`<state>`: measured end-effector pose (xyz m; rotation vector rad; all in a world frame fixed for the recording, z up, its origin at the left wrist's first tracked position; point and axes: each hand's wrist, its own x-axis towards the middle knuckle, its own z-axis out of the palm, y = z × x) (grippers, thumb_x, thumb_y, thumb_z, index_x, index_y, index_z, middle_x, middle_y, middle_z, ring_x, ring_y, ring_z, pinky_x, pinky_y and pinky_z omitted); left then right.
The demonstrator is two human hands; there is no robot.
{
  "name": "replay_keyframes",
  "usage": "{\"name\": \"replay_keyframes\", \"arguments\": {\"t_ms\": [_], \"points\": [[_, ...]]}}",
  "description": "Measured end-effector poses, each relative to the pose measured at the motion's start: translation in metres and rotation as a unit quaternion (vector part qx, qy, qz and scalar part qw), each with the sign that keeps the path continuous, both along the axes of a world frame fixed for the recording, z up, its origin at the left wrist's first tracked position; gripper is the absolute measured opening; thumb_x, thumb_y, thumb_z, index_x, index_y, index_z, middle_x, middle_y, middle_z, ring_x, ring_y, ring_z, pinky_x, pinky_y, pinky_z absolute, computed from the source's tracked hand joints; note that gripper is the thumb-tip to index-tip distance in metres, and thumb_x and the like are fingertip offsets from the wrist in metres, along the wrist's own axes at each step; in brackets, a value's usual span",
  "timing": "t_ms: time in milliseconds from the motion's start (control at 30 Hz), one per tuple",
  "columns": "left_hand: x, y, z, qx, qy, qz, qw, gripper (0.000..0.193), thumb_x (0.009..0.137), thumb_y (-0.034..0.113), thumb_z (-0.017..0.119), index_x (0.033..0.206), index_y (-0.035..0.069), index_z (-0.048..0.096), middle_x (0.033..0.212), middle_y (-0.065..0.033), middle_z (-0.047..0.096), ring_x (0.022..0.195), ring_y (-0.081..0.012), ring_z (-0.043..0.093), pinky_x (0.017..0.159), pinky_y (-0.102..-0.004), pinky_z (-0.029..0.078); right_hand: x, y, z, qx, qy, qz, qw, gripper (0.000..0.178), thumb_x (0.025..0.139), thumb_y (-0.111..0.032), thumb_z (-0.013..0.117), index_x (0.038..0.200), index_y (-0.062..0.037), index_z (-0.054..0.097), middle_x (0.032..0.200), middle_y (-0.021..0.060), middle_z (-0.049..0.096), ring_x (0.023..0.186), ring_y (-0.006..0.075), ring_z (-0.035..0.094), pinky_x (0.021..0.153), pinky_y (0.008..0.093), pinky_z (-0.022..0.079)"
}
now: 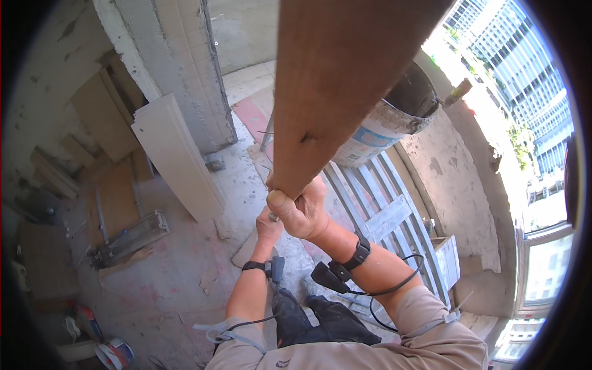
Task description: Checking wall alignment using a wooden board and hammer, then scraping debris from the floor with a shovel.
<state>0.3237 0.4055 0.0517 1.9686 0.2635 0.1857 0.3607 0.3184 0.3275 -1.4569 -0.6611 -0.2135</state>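
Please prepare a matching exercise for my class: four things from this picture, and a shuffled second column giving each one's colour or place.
Things:
1. Wooden plank
2. Bucket
3. Pale panels
4. Trousers

Colours and places:
A. Beside the grey pillar
B. Black
C. Brown, lower end at the right hand
D. White and blue

Right pairs: 1-C, 2-D, 3-A, 4-B

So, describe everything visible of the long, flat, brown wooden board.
The brown board looks like plain wood, with a dark knot. Thin spikes, perhaps nails, show by its left edge. It rises toward the camera, its upper end out of view. The right hand grips its lower part; whether the left hand touches it is unclear.
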Motion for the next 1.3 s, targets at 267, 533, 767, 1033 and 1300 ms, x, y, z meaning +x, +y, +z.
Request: {"name": "replay_keyframes", "arguments": {"t_ms": [267,533,767,1033,1300], "points": [[0.005,0.019,0.021,-0.027,0.033,-0.026,0.999,0.031,0.079,0.027,0.073,0.100,0.007,0.063,0.088,-0.0177,0.068,0.082,-0.0389,0.065,0.070,-0.0440,0.051,0.001,0.007,0.003,-0.007,-0.045,-0.020,0.999,0.031,0.076,-0.024,0.078,0.080,-0.0020,0.056,0.072,0.0098,0.050,0.064,0.0256,0.050,0.059,0.0339,0.040],[-0.003,0.043,0.013,-0.022,0.070,-0.050,0.996,0.032,0.078,0.027,0.074,0.100,0.006,0.064,0.088,-0.0178,0.069,0.083,-0.0384,0.066,0.070,-0.0439,0.051,-0.001,0.010,0.001,0.020,-0.033,-0.020,0.999,0.028,0.077,-0.021,0.077,0.081,-0.0017,0.057,0.072,0.0100,0.050,0.062,0.0245,0.050,0.057,0.0335,0.040],[-0.006,0.054,0.007,-0.003,0.087,-0.044,0.995,0.033,0.077,0.028,0.075,0.100,0.006,0.064,0.089,-0.0179,0.069,0.083,-0.0380,0.066,0.071,-0.0437,0.052,0.000,0.008,0.002,0.010,-0.040,-0.028,0.999,0.029,0.077,-0.022,0.077,0.080,-0.0012,0.057,0.071,0.0106,0.050,0.061,0.0245,0.049,0.057,0.0336,0.040],[-0.002,0.036,0.003,0.037,0.090,-0.008,0.995,0.034,0.076,0.028,0.076,0.100,0.005,0.064,0.089,-0.0180,0.069,0.083,-0.0375,0.066,0.071,-0.0435,0.052,0.002,0.005,0.000,0.012,-0.023,-0.041,0.999,0.033,0.076,-0.026,0.077,0.083,0.0000,0.058,0.071,0.0114,0.049,0.062,0.0254,0.049,0.058,0.0342,0.041],[-0.004,0.030,0.003,0.083,0.030,-0.005,0.996,0.033,0.074,0.025,0.078,0.094,0.003,0.064,0.088,-0.0172,0.065,0.087,-0.0387,0.063,0.076,-0.0444,0.051,0.003,0.003,0.002,-0.009,-0.028,-0.040,0.999,0.033,0.077,-0.027,0.077,0.084,0.0001,0.058,0.070,0.0111,0.048,0.062,0.0255,0.047,0.058,0.0346,0.040]]}}
